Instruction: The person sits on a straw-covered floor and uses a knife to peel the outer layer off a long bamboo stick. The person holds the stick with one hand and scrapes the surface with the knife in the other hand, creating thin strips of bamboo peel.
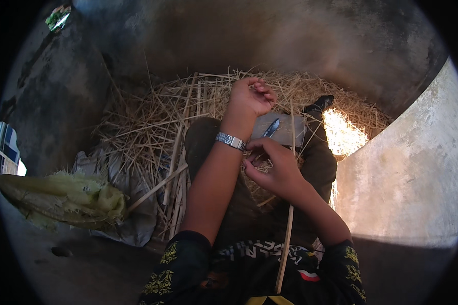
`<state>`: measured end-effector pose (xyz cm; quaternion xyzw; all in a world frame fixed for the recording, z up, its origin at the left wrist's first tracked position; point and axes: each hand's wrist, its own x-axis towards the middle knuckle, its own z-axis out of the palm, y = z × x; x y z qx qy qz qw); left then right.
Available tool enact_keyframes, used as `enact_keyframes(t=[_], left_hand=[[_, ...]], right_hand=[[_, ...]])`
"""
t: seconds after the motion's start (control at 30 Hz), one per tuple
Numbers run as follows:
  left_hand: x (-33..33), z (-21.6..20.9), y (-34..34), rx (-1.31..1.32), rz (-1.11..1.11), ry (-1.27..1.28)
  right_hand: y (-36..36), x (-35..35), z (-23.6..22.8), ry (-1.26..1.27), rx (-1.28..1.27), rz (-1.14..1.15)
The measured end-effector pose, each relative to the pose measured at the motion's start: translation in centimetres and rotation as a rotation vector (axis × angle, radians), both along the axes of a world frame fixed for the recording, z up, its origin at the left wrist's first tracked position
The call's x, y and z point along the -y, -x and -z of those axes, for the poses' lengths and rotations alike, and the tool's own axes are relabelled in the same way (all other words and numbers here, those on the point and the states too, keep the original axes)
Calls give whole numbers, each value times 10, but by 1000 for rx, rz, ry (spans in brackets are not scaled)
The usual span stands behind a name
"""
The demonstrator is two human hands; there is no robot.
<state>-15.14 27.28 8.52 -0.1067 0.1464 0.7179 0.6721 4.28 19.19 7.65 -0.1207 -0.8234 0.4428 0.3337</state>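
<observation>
My left hand (254,95) is raised in front of me, palm up, its fingers loosely curled with nothing visible in them. A silver metal watch band (230,141) circles my left wrist. My right hand (273,165) reaches across to that wrist, thumb and fingertips pinched at the band's right edge. Just beyond the right hand, a knife (271,128) with a blue patterned part lies on a pale grey block (291,131) between my legs. A long thin pale strip (287,239) runs up from my lap past the right forearm.
Dry straw-like strips (152,119) are heaped ahead and to the left. A torn green-yellow plant sheath (66,198) lies at the left by a greyish sheet (137,221). A dark curved wall (269,40) stands behind, and a pale sunlit wall (401,173) rises at the right.
</observation>
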Motion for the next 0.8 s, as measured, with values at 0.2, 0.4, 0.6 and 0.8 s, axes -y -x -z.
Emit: enact_keyframes(t=[0.2,0.4,0.6,0.8], left_hand=[[10,6,2,66,-193,67],[16,8,-8,-100,-339,82],[18,-1,-22,-316,-449,149],[14,5,-30,-437,-486,224]], right_hand=[[12,-7,2,-308,-101,22],[23,1,3,-423,-182,16],[27,8,-8,-448,-159,66],[24,4,-5,-410,-89,99]])
